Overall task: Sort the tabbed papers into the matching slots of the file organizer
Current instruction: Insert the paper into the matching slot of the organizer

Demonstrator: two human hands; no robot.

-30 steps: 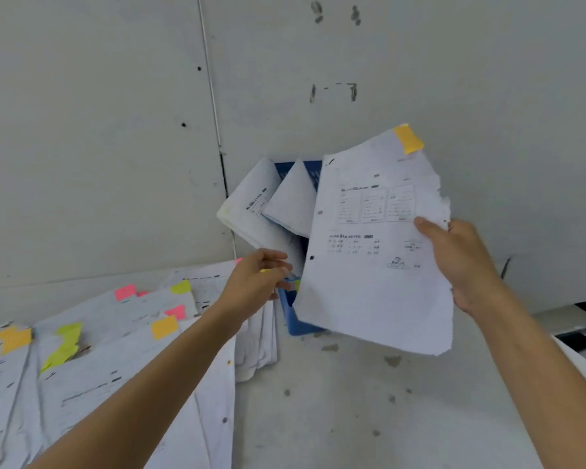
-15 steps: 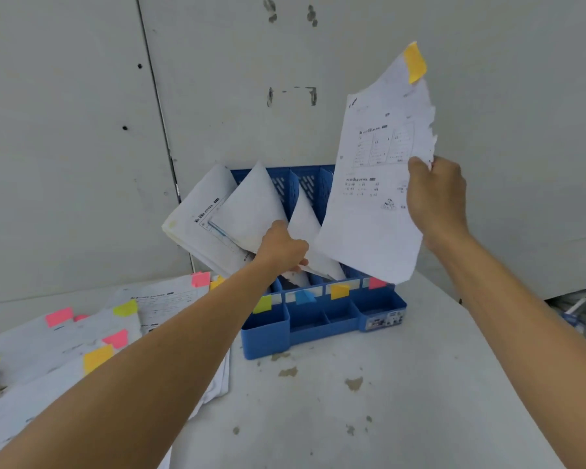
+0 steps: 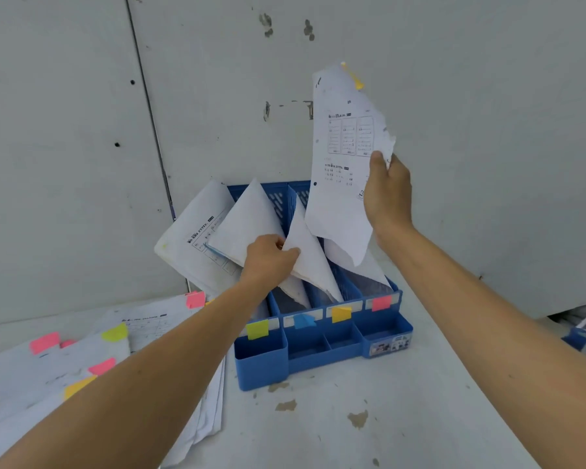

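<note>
Blue organizer (image 3: 261, 363) stands upright, its four slots tagged yellow, blue, orange and pink. The sheet (image 3: 342, 198), orange tab on top, hangs upright over its right slots. Filed sheets (image 3: 247, 221) lean out leftward. The pile (image 3: 21, 377) lies flat on its left.

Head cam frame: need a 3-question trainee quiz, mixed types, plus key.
1. True or false: the right hand holds nothing.
2. The slot labels, left to right in view, are: A) yellow-green, blue, orange, pink; B) pink, blue, orange, yellow-green; C) blue, pink, yellow-green, orange.
3. Fill in: the left hand grips papers standing in the ____.

Key: 1 false, it grips a tabbed sheet; 2 A; 3 file organizer.
</note>
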